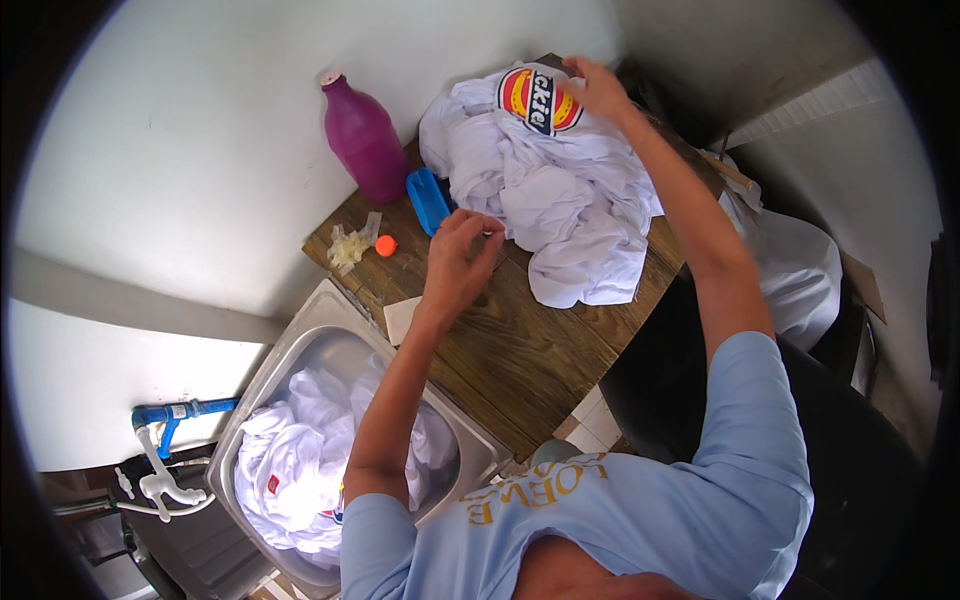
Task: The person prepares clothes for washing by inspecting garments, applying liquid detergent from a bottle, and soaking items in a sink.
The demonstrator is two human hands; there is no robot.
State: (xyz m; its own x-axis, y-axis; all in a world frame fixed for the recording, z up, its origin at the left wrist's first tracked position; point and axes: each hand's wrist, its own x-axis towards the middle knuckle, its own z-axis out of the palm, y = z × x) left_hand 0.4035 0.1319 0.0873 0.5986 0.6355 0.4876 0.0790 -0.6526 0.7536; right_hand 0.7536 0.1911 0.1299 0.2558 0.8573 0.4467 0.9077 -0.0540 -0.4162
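A heap of white garments [575, 215] lies crumpled on a wooden tabletop [490, 365], with a red, yellow and dark printed emblem [540, 100] at its far end. My right hand [600, 92] reaches over that end beside the emblem, slightly blurred, thumb and fingers apart. Near the heap's left edge hovers my left hand [462, 262], its fingers drawn together in a pinch; whether anything is between them cannot be made out. A blue plastic dish [428, 202] sits just beyond the left hand.
A purple bottle [362, 138] stands against the wall. Near it lie an orange cap [386, 246], crumpled yellowish plastic [347, 248] and a pale block [402, 318]. A metal sink [306, 318] at left holds white clothes [300, 470], beside a white tap [165, 488]. White fabric [790, 275] hangs at right.
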